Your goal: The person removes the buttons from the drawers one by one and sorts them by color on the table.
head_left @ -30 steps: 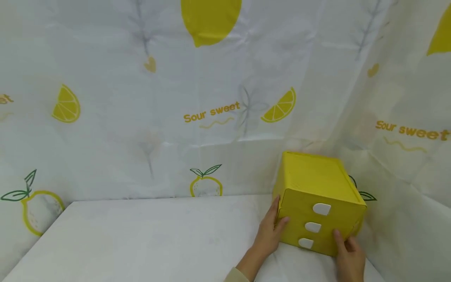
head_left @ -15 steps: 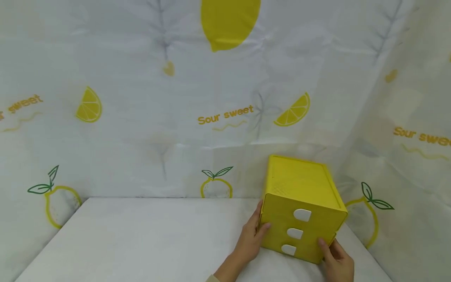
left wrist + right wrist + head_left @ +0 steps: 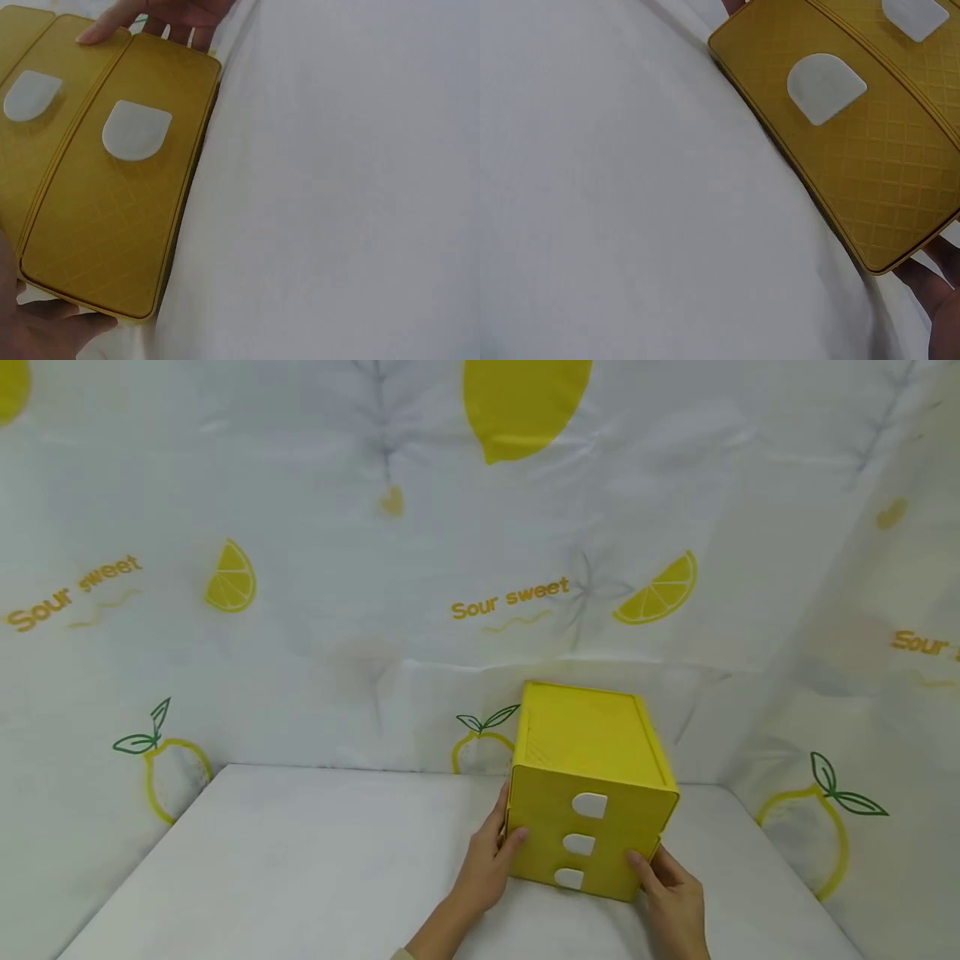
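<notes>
A yellow box with three drawers [image 3: 592, 735] is on the white table in the head view, turned slightly, its drawer fronts facing me. Each front bears a white rounded tab, such as the lowest tab [image 3: 137, 130]. My left hand [image 3: 483, 864] holds the box's left side, thumb on the front edge and fingers along the side wall. On the other side my right hand [image 3: 671, 893] grips the lower right edge, thumb on the front and fingers behind. In the right wrist view the bottom drawer front [image 3: 840, 135] shows a diamond pattern. The box's back is hidden.
The white tabletop [image 3: 322, 860] stretches to the left of the box. Behind it hangs a white sheet [image 3: 315, 610] printed with lemons and "Sour sweet". Another stretch of sheet [image 3: 900, 710] stands along the right side of the table.
Both hands have brought the yellow drawer box leftward, away from the right-hand sheet, keeping the same hold. The head view has also turned somewhat to the left. All drawers stay closed.
</notes>
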Tool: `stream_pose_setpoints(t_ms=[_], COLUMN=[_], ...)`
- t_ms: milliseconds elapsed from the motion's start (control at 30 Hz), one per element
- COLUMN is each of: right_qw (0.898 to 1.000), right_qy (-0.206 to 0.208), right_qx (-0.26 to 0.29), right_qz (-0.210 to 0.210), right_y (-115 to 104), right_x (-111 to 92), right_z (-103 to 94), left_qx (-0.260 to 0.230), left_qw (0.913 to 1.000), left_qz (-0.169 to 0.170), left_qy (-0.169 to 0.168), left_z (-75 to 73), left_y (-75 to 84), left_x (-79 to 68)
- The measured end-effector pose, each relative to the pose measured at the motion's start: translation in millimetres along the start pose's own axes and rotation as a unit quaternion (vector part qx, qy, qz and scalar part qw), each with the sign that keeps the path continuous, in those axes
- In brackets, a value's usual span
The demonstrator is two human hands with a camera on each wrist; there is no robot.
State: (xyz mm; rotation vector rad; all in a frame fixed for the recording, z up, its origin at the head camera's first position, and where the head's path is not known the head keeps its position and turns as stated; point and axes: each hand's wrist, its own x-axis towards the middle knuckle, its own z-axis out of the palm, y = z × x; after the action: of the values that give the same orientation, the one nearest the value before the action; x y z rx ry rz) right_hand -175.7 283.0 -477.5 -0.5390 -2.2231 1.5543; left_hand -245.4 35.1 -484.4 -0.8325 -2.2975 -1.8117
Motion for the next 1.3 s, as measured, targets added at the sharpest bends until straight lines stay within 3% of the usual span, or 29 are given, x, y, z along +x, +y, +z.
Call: stream_pose_setpoints(t_ms=[500, 800, 1100, 1300], right_qw=[0.992, 0.988, 0.99, 0.99], right_qy=[-0.09, -0.096, -0.072, -0.07], right_qx=[0.067, 0.087, 0.058, 0.059], right_qz=[-0.065, -0.085, -0.104, -0.111], right_y=[-18, -27, -27, -27], right_x=[-5, -12, -18, -17], right_z=[64.8, 107.4, 117.1, 122.0], left_qx=[0.029, 0.05, 0.06, 0.06], left_qw=[0.9962, 0.9902, 0.9919, 0.9899], left_qz=[-0.031, -0.045, -0.024, -0.021], left_qy=[0.076, 0.123, 0.11, 0.127], left_z=[-58.1, -91.9, -101.0, -105.1], left_y=[-9.5, -15.5, -23.9, -27.7], left_x=[-28.9, -43.0, -41.4, -40.4])
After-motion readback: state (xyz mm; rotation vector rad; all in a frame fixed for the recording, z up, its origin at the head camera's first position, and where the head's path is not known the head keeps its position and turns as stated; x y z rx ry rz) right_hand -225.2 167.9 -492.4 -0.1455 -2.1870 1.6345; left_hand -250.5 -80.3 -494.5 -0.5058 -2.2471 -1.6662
